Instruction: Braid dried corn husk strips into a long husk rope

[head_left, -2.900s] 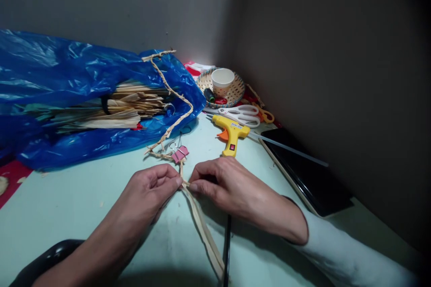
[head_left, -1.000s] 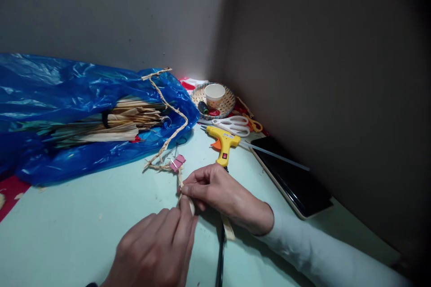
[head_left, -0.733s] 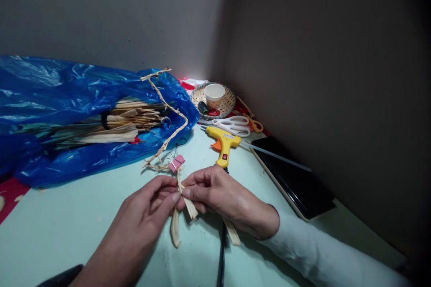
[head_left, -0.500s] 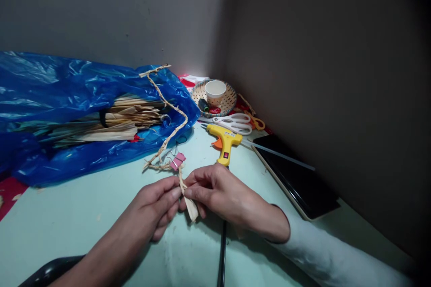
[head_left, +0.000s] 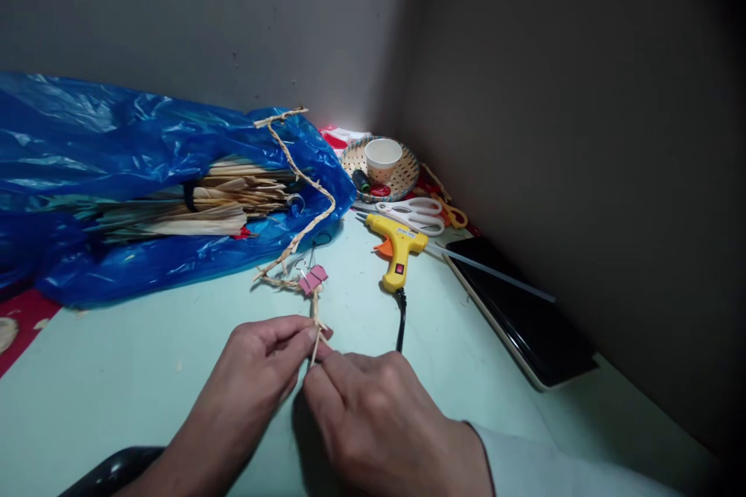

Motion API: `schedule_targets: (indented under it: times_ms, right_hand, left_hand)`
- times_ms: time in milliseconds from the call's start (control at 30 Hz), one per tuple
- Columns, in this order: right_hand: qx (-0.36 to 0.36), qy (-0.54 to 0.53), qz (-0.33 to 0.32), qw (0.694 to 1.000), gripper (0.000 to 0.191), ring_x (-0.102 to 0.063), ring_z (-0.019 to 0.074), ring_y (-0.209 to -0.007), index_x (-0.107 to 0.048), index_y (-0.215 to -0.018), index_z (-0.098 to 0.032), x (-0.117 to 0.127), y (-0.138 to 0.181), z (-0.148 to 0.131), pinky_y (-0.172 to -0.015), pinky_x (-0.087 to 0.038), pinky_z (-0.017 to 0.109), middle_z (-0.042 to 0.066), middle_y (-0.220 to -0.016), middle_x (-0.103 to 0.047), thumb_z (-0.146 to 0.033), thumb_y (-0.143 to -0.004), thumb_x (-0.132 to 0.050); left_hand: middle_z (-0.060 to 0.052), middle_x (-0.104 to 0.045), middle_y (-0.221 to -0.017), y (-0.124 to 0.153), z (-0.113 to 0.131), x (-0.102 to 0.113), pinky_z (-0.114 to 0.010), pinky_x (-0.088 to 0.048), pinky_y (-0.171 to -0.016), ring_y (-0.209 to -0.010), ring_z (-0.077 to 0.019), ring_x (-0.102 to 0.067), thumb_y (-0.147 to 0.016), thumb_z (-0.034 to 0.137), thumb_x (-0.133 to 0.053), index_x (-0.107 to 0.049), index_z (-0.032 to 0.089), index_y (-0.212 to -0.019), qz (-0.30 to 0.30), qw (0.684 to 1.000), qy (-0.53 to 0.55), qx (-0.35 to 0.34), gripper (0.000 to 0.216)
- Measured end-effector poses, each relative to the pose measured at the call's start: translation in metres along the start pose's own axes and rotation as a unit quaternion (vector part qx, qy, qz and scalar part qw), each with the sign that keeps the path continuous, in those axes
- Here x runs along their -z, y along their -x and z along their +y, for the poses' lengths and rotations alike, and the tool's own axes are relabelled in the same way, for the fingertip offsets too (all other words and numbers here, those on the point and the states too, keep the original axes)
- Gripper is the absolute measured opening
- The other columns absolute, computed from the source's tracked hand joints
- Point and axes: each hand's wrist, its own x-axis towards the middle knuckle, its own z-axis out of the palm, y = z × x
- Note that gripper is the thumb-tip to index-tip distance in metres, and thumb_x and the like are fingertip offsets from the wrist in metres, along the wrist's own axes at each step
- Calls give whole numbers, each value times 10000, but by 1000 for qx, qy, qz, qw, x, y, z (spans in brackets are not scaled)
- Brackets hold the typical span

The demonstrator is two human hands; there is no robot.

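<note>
My left hand (head_left: 256, 369) and my right hand (head_left: 373, 419) meet low in the middle of the pale green table (head_left: 116, 380). Both pinch the loose ends of a thin braid of dried husk strips (head_left: 316, 318). The braid runs up from my fingers to a pink binder clip (head_left: 313, 279) that grips it. Beyond the clip a finished twisted cord (head_left: 303, 178) climbs over a blue plastic bag (head_left: 116, 171). The strips below my fingertips are hidden by my right hand.
The blue bag holds a bundle of dried husk (head_left: 221, 198). A yellow glue gun (head_left: 399, 245) lies right of the clip, its black cable (head_left: 401, 318) running toward me. White scissors (head_left: 416, 210), a woven basket (head_left: 405, 171) with a paper cup (head_left: 383, 155), and a dark tablet (head_left: 524, 311) sit by the right wall.
My right hand has drawn back toward me and crossed over the strips, covering them. My left hand stays pinched on the braid. The glue gun's cable is uncovered.
</note>
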Motion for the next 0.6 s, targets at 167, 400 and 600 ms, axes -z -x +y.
schedule_targets:
  times_ms: [167, 400, 600]
  right_hand:
    - [13, -20, 7, 1000, 270, -592, 199, -612, -680, -918, -114, 7, -3, 1, -535, -395, 329, 115, -784, -694, -144, -932, -413]
    - [-184, -244, -6, 952, 196, -596, 195, -832, -635, -1034, -182, 32, -14, 24, -707, -421, 294, 50, -873, -685, -321, -929, -546]
    - [-190, -288, -64, 937, 216, -561, 186, -876, -633, -1109, -175, 31, -13, 35, -746, -397, 270, 43, -893, -679, -238, -925, -538]
  left_hand:
    - [-31, -706, -762, 2, -3, 5, -274, -426, -696, -769, -192, -595, -797, 418, -653, -705, 168, -737, -29, 999, 32, -6, 263]
    - [17, -653, -718, -2, -12, 4, -255, -426, -722, -745, -163, -570, -813, 350, -655, -692, 199, -777, -38, 996, 70, -35, 159]
    - [7, -600, -666, 0, -5, 1, -272, -398, -683, -699, -182, -537, -832, 392, -558, -561, 214, -585, -11, 997, -30, -70, 304]
